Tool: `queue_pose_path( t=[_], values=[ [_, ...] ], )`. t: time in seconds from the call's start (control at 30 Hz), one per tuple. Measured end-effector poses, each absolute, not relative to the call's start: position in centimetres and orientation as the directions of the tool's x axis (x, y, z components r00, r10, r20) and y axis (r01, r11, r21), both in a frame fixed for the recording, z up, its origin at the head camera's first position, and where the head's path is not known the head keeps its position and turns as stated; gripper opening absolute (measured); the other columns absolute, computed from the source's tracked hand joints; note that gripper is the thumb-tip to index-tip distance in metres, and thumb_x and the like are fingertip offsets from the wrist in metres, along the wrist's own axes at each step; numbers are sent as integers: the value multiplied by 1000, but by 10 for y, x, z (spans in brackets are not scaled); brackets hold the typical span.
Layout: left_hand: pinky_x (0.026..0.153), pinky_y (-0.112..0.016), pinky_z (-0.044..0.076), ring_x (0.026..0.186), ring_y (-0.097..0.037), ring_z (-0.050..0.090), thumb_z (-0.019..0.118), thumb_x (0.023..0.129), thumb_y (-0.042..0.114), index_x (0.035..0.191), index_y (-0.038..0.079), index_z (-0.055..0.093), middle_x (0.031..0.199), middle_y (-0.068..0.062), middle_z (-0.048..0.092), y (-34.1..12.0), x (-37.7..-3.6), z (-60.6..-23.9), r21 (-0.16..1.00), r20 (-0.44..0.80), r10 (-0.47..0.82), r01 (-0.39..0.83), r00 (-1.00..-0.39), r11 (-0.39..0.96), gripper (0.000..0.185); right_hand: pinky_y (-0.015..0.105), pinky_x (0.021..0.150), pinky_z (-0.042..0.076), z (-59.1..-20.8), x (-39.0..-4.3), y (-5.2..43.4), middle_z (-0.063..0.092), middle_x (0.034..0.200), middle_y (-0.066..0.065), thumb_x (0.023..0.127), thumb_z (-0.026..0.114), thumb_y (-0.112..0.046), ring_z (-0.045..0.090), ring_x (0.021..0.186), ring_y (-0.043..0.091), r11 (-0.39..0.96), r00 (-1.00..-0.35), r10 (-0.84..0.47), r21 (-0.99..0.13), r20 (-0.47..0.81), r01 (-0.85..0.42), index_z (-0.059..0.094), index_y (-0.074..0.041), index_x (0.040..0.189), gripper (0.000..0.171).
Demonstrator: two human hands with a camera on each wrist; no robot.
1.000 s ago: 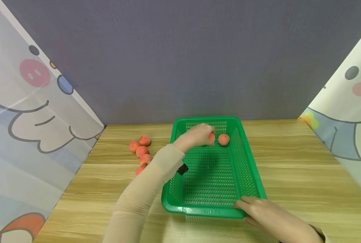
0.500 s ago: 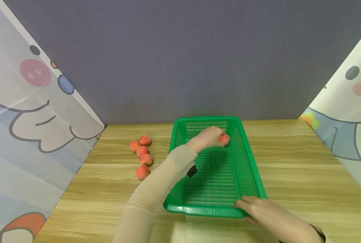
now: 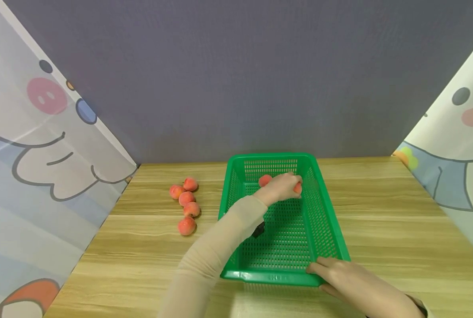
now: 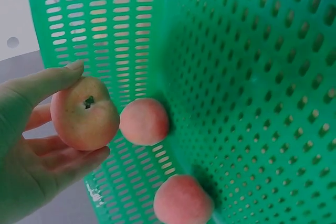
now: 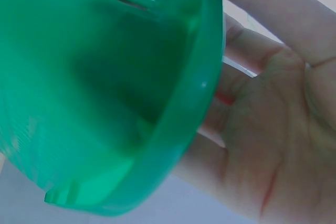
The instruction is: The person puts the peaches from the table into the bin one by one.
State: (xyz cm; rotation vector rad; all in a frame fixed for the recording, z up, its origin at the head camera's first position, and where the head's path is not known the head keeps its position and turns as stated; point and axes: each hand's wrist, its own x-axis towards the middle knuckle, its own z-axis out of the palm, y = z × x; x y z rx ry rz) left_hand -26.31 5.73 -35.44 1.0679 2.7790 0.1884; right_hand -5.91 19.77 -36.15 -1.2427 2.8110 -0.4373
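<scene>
My left hand (image 3: 282,187) is inside the far end of a green plastic basket (image 3: 278,277). It grips a peach (image 4: 86,113) between thumb and fingers, stem hollow facing the left wrist camera. Two more peaches lie in the basket against its wall: one peach (image 4: 144,121) right beside the held fruit, another peach (image 4: 184,200) lower in that view. From the head, one resting peach (image 3: 265,180) shows behind the left wrist; the other is hidden by the hand. My right hand (image 3: 340,276) holds the basket's near right corner, its fingers over the rim (image 5: 202,77).
Several peaches (image 3: 186,198) lie in a loose row on the wooden table (image 3: 141,247), left of the basket. A grey panel (image 3: 236,79) stands behind the table, with cartoon-printed sheets (image 3: 41,154) at both sides.
My left hand has moved right and slightly nearer inside the basket with its peach. A resting peach has come into sight behind the wrist. My right hand stays on the corner.
</scene>
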Motion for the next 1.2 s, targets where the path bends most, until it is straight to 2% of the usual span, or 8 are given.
queue_pose_path(
  t=[0.07,0.3,0.37,0.5,0.73,0.93,1.2],
  values=[
    [68,-17,42,102,-13,51,63,81,33,124,13,51,117,0,53,60,-263,-359,172,-107,674,654,-731,737,49,30,60,50,-362,-59,198,61,94,5,69,72,-14,61,81,20,639,-678,-731,-265,84,-722,60,-10,100,33],
    [62,-15,41,91,-9,50,65,80,31,117,13,54,121,-3,48,68,-259,-373,132,-96,690,678,-717,723,43,31,60,50,-364,-59,198,61,94,7,69,72,-14,61,81,22,640,-676,-730,-248,99,-728,60,-11,100,33],
    [60,-15,40,91,-8,49,66,79,30,115,14,55,120,-3,48,68,-259,-376,123,-90,687,676,-721,727,41,28,59,49,-363,-60,198,60,91,2,69,72,-15,60,78,16,628,-667,-738,-258,100,-734,59,-10,99,32],
    [60,-15,42,87,-7,51,66,78,31,114,13,55,118,-2,49,71,-260,-381,95,-80,687,681,-722,726,41,26,59,48,-363,-61,198,59,88,-2,71,71,-15,58,76,11,619,-662,-744,-279,89,-734,59,-10,99,31],
    [59,-16,44,79,-5,54,66,79,30,117,13,53,109,0,53,73,-259,-389,88,-94,684,678,-723,729,44,30,62,50,-365,-62,200,61,94,4,72,70,-15,60,82,20,645,-684,-729,-304,31,-701,59,-10,102,32],
    [57,-17,42,72,-5,53,65,80,29,113,13,54,98,2,56,72,-259,-395,116,-114,683,673,-721,730,38,28,61,49,-364,-62,200,60,93,2,72,70,-15,60,80,17,636,-677,-735,-303,43,-709,59,-10,102,32],
    [56,-17,42,76,-7,55,66,79,31,113,12,54,99,1,54,71,-258,-402,138,-91,689,677,-719,723,41,27,60,49,-365,-62,200,61,92,2,72,70,-15,59,80,15,631,-674,-738,-316,39,-709,59,-9,102,32]
  ],
)
